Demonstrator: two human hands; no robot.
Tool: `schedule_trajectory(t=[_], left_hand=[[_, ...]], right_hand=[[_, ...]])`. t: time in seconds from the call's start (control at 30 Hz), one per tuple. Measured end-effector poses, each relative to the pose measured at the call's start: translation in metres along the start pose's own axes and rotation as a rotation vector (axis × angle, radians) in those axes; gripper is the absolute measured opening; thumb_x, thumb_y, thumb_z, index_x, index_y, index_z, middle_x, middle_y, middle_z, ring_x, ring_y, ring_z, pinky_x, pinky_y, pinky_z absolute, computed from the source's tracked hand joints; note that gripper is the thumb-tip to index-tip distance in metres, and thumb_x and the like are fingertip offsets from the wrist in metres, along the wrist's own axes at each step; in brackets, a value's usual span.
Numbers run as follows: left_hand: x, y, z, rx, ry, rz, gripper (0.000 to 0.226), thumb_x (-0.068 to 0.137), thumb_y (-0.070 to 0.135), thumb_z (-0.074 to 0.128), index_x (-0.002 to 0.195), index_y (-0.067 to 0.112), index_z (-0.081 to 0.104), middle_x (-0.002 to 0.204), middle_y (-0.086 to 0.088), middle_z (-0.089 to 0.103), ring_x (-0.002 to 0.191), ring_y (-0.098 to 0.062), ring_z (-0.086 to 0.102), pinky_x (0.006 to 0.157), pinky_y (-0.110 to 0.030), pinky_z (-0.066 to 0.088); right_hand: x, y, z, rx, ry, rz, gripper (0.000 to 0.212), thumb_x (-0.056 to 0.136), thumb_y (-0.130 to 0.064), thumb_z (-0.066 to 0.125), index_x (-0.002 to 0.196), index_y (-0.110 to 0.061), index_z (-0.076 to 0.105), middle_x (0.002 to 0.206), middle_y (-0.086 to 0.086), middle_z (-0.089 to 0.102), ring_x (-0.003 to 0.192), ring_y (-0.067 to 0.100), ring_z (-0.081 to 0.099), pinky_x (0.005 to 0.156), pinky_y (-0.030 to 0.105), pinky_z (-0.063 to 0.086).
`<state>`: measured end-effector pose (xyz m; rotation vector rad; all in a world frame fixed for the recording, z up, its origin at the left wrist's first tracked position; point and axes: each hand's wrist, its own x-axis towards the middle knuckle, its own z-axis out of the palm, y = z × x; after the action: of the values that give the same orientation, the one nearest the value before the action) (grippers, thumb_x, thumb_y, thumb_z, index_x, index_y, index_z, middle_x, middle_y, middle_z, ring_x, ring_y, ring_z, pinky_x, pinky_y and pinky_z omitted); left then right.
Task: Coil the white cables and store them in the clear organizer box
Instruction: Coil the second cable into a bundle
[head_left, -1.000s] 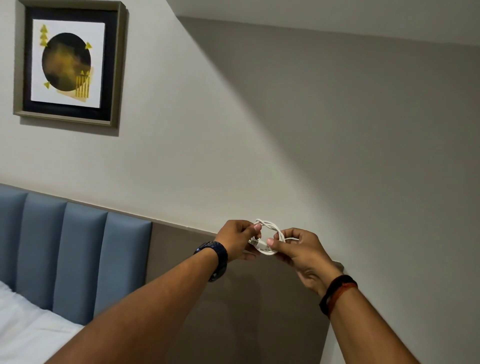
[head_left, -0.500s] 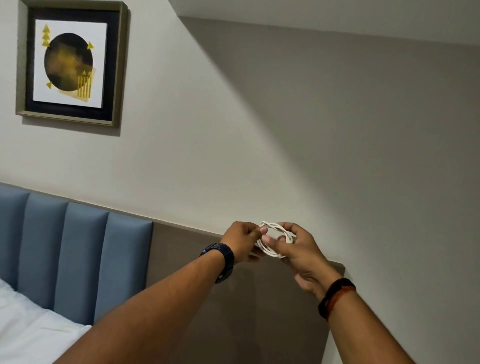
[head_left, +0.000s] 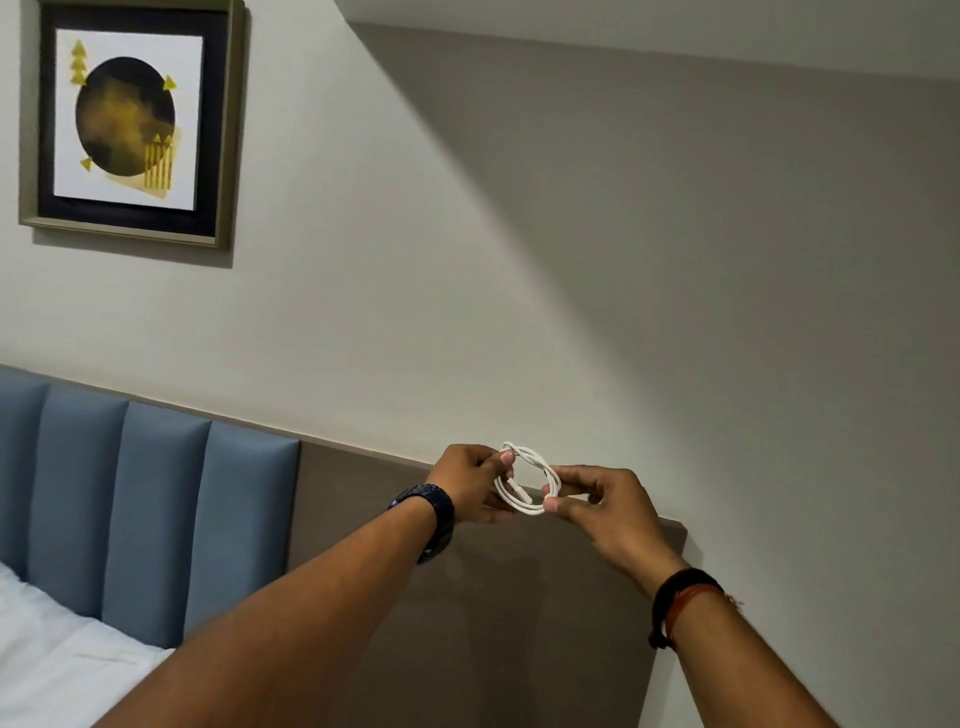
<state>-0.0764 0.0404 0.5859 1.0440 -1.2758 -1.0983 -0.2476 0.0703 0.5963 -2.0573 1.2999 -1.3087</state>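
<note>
Both arms reach out toward the lower middle of the frame. The left hand (head_left: 470, 480) pinches the upper left side of a white cable (head_left: 527, 480) wound into a small ring, thumb pressed on the strands. The right hand (head_left: 605, 506) grips the ring's lower right edge between thumb and fingers. The coil hangs in the air between them, in front of a brown panel (head_left: 467, 623). A blue padded headboard (head_left: 130, 493) sits lower left, a framed picture (head_left: 132, 122) upper left.
</note>
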Motion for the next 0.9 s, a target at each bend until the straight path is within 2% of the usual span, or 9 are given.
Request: schedule_trajectory(t=[0.1,0.17,0.3,0.37,0.43,0.57,0.73,0.83,0.9], left_hand=[[0.001,-0.006,0.002,0.001,-0.023,-0.011,0.026,0.092,0.026,0.054,0.079,0.005,0.061,0.076,-0.013,0.067,0.064,-0.022,0.070,0.055,-0.033,0.060],[0.001,-0.010,0.004,0.001,-0.035,-0.007,0.025,0.092,0.025,0.054,0.080,0.004,0.061,0.077,-0.013,0.067,0.065,-0.022,0.070,0.056,-0.033,0.060],[0.002,-0.012,0.014,0.003,-0.028,0.020,0.025,0.093,0.024,0.053,0.079,0.005,0.060,0.077,-0.014,0.066,0.068,-0.024,0.069,0.059,-0.034,0.061],[0.001,-0.013,0.019,0.032,-0.031,0.048,0.025,0.093,0.024,0.052,0.079,0.005,0.060,0.077,-0.013,0.066,0.068,-0.023,0.069,0.058,-0.032,0.060],[0.000,-0.014,0.024,0.076,-0.037,0.080,0.025,0.094,0.023,0.052,0.079,0.004,0.060,0.076,-0.012,0.066,0.067,-0.021,0.069,0.056,-0.029,0.060],[-0.001,-0.020,0.031,0.149,-0.011,0.132,0.025,0.094,0.022,0.051,0.078,0.005,0.059,0.074,-0.012,0.064,0.065,-0.019,0.067,0.054,-0.026,0.059],[-0.001,-0.032,0.036,0.169,-0.039,0.125,0.025,0.093,0.024,0.052,0.075,0.008,0.061,0.075,-0.010,0.064,0.068,-0.021,0.068,0.055,-0.027,0.059],[0.001,-0.041,0.039,0.230,-0.041,0.134,0.025,0.092,0.027,0.055,0.086,0.007,0.068,0.081,-0.013,0.069,0.075,-0.025,0.071,0.064,-0.034,0.060],[0.002,-0.052,0.041,0.271,-0.029,0.127,0.024,0.090,0.029,0.057,0.086,0.011,0.071,0.080,-0.012,0.071,0.075,-0.024,0.070,0.068,-0.038,0.060]], right_hand=[[0.004,0.010,0.002,-0.172,0.068,0.016,0.032,0.074,-0.014,0.078,0.104,-0.022,0.073,0.102,-0.004,0.052,0.094,0.008,0.049,0.082,0.018,0.035],[0.006,0.013,0.003,-0.236,0.095,0.043,0.031,0.075,-0.016,0.077,0.105,-0.023,0.072,0.098,-0.001,0.046,0.090,0.011,0.045,0.080,0.018,0.032],[0.009,0.014,0.009,-0.310,0.145,0.053,0.020,0.079,-0.010,0.071,0.095,-0.020,0.077,0.074,-0.002,0.061,0.068,0.012,0.052,0.064,0.019,0.036],[0.010,0.015,0.011,-0.312,0.192,0.108,0.018,0.081,-0.006,0.068,0.094,-0.016,0.077,0.080,0.004,0.070,0.073,0.017,0.058,0.067,0.021,0.040],[0.012,0.018,0.014,-0.271,0.249,0.178,0.016,0.080,-0.005,0.068,0.091,-0.014,0.077,0.088,0.008,0.073,0.080,0.022,0.061,0.069,0.023,0.042],[0.012,0.025,0.014,0.011,0.294,0.344,0.009,0.073,-0.001,0.074,0.076,-0.010,0.073,0.078,0.009,0.071,0.066,0.021,0.060,0.055,0.021,0.042],[0.004,0.034,0.007,0.277,0.252,0.365,0.015,0.061,0.005,0.082,0.065,-0.001,0.069,0.066,0.013,0.069,0.063,0.026,0.064,0.067,0.036,0.054],[-0.002,0.044,0.000,0.343,0.170,0.374,0.016,0.065,0.010,0.078,0.066,-0.003,0.069,0.070,0.016,0.070,0.068,0.029,0.065,0.074,0.040,0.056],[-0.007,0.053,-0.004,0.372,0.098,0.396,0.014,0.069,0.010,0.075,0.073,-0.001,0.068,0.075,0.018,0.069,0.067,0.026,0.065,0.070,0.036,0.055]])
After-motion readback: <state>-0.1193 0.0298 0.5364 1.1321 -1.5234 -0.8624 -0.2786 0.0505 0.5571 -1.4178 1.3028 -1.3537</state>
